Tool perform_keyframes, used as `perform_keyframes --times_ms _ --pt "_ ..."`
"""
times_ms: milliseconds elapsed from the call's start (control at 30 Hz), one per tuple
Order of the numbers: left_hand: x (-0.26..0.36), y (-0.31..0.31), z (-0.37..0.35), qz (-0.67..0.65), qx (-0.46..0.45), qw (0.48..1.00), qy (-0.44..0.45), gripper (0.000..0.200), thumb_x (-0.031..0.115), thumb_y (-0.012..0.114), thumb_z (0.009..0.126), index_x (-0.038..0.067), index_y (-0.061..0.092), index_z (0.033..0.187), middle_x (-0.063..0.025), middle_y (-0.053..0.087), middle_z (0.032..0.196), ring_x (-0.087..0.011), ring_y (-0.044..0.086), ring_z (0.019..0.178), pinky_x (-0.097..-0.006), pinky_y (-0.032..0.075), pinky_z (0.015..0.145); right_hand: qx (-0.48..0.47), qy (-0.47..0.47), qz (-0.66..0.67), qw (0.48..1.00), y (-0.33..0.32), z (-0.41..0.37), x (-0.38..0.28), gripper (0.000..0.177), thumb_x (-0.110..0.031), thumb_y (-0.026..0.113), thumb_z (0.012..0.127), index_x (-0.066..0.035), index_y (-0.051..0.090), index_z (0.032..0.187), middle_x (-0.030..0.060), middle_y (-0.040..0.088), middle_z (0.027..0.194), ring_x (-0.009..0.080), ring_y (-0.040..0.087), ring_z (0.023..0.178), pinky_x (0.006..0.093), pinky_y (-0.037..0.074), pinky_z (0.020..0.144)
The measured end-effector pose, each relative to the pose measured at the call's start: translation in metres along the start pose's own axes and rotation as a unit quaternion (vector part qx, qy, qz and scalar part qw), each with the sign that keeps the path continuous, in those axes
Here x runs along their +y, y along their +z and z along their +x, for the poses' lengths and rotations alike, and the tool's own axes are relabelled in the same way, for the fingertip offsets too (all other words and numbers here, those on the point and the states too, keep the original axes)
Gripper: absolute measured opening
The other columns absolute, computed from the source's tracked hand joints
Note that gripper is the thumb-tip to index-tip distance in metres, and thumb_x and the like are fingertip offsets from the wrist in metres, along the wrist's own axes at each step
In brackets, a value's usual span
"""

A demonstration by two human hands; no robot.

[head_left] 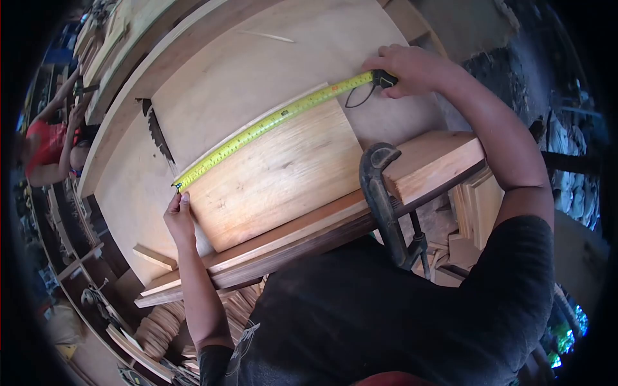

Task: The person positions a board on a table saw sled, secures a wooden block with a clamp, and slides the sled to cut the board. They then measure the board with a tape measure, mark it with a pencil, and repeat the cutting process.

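Note:
A yellow tape measure [270, 120] is drawn out along the far edge of a pale wooden board [277, 174]. At the tape's hooked end, by the board's left corner, my left hand [179, 220] is closed with thumb and fingers at the tip. Around the tape's dark case [384, 79], past the board's right edge, my right hand [415, 69] is closed. A dark cord loop hangs from the case. The board lies flat on the plywood worktop [251, 71], close to a wooden strip [290, 222] along the near edge.
A dark C-clamp [381, 193] grips the near edge beside a thick wood block [434, 164]. A saw blade [156, 132] pokes through a slot at left. A small wood piece [154, 256] lies near the left corner. Another person in red [51, 145] is at far left.

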State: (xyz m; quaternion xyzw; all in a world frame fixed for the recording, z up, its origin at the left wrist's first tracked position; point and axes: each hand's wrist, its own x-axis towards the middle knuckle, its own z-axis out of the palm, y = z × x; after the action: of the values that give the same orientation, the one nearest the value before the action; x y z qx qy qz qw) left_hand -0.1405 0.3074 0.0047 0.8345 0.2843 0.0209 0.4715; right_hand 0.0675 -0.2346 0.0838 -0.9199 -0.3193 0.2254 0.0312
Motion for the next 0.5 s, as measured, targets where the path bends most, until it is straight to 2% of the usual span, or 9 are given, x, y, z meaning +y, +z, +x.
perform_keyframes --times_ms 267,500 --pt "0.001 -0.003 0.000 0.034 -0.012 0.999 -0.002 0.032 0.015 0.063 0.097 -0.008 0.066 0.119 -0.0054 0.070 0.096 -0.0077 0.057 0.082 -0.0229 0.047 0.076 -0.011 0.008 0.002 1.000 -0.002 -0.001 -0.002 0.059 -0.025 0.076 0.077 -0.020 0.054 0.131 0.0103 0.057 0.109 0.0308 0.056 0.111 0.0444 0.048 0.090" --pt "-0.005 -0.003 0.002 -0.004 -0.009 1.000 0.007 0.030 0.015 0.064 0.097 -0.006 0.067 0.118 -0.0045 0.070 0.095 -0.0073 0.057 0.081 -0.0225 0.047 0.075 -0.008 0.008 -0.005 1.000 0.000 0.000 -0.002 0.059 -0.025 0.077 0.077 -0.021 0.054 0.131 0.0101 0.058 0.107 0.0306 0.057 0.109 0.0441 0.049 0.090"
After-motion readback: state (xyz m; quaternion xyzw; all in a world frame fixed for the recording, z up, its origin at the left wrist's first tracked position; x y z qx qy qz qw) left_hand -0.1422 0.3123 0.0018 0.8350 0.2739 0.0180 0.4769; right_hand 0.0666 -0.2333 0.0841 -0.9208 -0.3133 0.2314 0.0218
